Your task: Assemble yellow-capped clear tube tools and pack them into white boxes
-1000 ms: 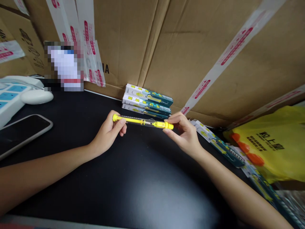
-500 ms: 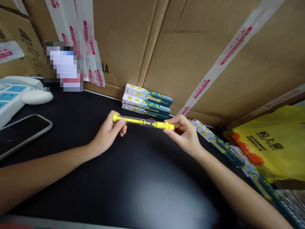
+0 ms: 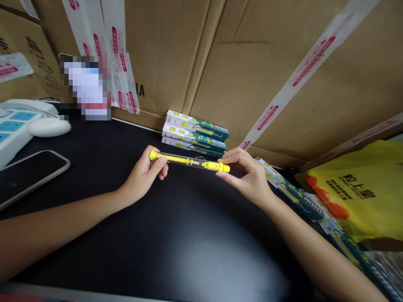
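A slim clear tube with yellow ends, a spring scale (image 3: pixel 181 160), is held almost level above the black table. My left hand (image 3: pixel 147 167) is closed around its left end, thumb lying along the front. At the right end, thumb and fingertips of my right hand (image 3: pixel 244 172) pinch the yellow cap part from below and above. Inside the tube a yellow rod and a metal section show, and a thin wire arcs over the middle. My left fingers are partly hidden behind the tube.
Stacked spring scale boxes (image 3: pixel 193 136) stand behind the hands against a large cardboard box (image 3: pixel 163 50). More such boxes (image 3: pixel 291 191) lie at right beside a yellow bag (image 3: pixel 362 188). A phone (image 3: pixel 31 176), white mouse (image 3: pixel 48 127) and power strip (image 3: pixel 19 126) lie at left.
The fingers of my right hand have shifted slightly at the cap, opening a little wider and more of its yellow end shows. The left hand and the spring scale stay nearly in place.
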The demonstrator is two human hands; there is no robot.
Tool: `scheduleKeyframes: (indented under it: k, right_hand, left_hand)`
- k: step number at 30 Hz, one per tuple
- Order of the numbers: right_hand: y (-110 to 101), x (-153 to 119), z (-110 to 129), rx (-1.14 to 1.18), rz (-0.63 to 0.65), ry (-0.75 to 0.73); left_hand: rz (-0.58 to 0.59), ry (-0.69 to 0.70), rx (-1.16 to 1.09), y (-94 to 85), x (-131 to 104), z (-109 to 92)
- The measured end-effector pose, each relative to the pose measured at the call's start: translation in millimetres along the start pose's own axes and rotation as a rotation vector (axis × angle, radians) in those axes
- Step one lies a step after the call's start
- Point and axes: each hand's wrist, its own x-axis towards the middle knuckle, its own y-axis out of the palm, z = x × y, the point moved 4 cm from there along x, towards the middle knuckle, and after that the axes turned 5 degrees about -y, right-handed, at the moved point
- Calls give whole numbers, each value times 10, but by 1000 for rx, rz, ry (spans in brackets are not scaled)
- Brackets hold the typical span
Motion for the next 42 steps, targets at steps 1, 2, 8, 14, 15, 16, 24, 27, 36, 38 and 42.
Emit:
scheduleKeyframes:
  k: [1, 2, 8, 14, 15, 16, 24, 27, 36, 38, 42]
  right_hand:
    - [-5, 0, 2, 1, -1, 1]
    - [-8, -1, 3, 5, -1, 7]
    - [-11, -1, 12, 25, -6, 37]
    - [1, 1, 18, 37, -25, 37]
    - [2, -1, 20, 35, -27, 37]
    - [2, -2, 23, 33, -30, 38]
    - [-8, -9, 43, 20, -30, 17]
    - [-19, -4, 48, -35, -29, -5]
    - [-6, 15, 91, -168, 0, -116]
    - [6, 16, 96, -187, 17, -151]
    - [28, 5, 82, -218, 63, -197]
  left_hand:
    - [2, 0, 0, 1, 0, 1]
    - [3, 3, 0, 1, 0, 1]
    - [7, 22, -3, 3, -2, -20]
    - [-24, 20, 11, -7, 0, -42]
    - [-27, 22, 12, -8, 0, -44]
    - [-30, 25, 12, -8, -1, -45]
    - [-32, 21, 29, -6, -8, -53]
    - [-31, 17, 28, -5, -5, -52]
    - [-34, -6, -2, -7, 0, -17]
    - [-33, -3, -3, -7, 1, -14]
    - [-28, 4, -1, -6, 5, -21]
